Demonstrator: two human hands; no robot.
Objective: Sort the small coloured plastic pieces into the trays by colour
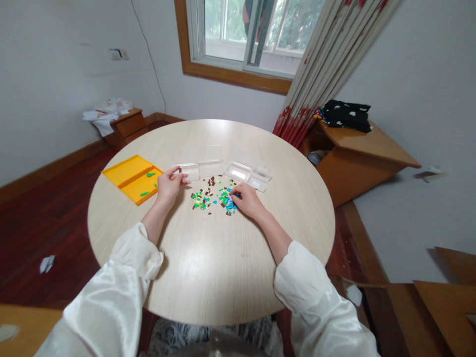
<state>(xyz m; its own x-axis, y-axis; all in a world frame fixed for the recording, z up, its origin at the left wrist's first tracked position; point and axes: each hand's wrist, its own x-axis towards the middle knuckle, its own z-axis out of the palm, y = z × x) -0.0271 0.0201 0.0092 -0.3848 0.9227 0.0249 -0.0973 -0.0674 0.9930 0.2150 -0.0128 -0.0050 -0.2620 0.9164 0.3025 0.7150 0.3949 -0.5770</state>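
Between the thumb and fingers of my left hand is a small brown brick, held near the left clear plastic box. My right hand reaches into the right side of a loose pile of small bricks in green, blue, brown and yellow. Its fingertips are pinched close to blue pieces, and what they hold is too small to make out. Left of my left hand lies a yellow two-section tray with a few green bricks in its nearer section. A second clear box lies behind my right hand.
Everything rests on a round pale wooden table. Beyond it are a window and a patterned curtain. A tilted wooden cabinet with dark cloth stands at the right, a small drawer unit at the left.
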